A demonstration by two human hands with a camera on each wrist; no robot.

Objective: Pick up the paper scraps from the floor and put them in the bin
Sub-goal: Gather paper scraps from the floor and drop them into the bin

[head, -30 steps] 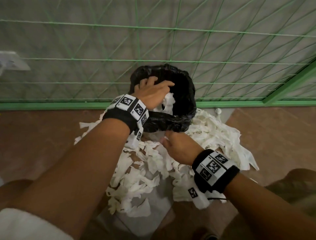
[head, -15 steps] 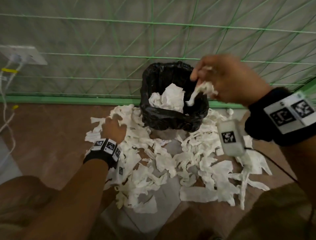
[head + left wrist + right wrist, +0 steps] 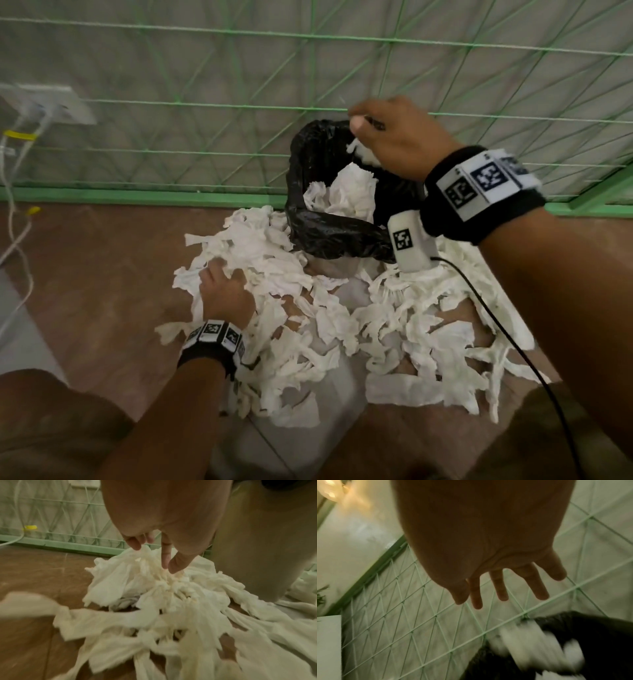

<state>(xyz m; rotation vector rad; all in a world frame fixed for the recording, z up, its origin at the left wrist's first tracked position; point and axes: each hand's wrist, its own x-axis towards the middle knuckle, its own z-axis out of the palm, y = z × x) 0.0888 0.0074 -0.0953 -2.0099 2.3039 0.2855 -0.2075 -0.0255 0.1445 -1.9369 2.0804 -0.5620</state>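
Change: right hand [image 3: 394, 140], half a second ago pinching a wad above the bin [image 3: 329, 236], now has fingers [image 3: 500, 588] spread, wad dropping in.
Left hand [image 3: 224, 291]: now clenching scraps [image 3: 404, 329] on the floor [image 3: 96, 274]; next load.
Bin: black-lined, partly filled with paper.
Scraps: most remain around the bin.

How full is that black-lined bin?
Partly full: crumpled white paper is heaped inside the bin, still below its rim, and the black liner shows around it.

Crumpled matt paper scraps [image 3: 325, 308]; glossy plastic bin liner [image 3: 329, 236]
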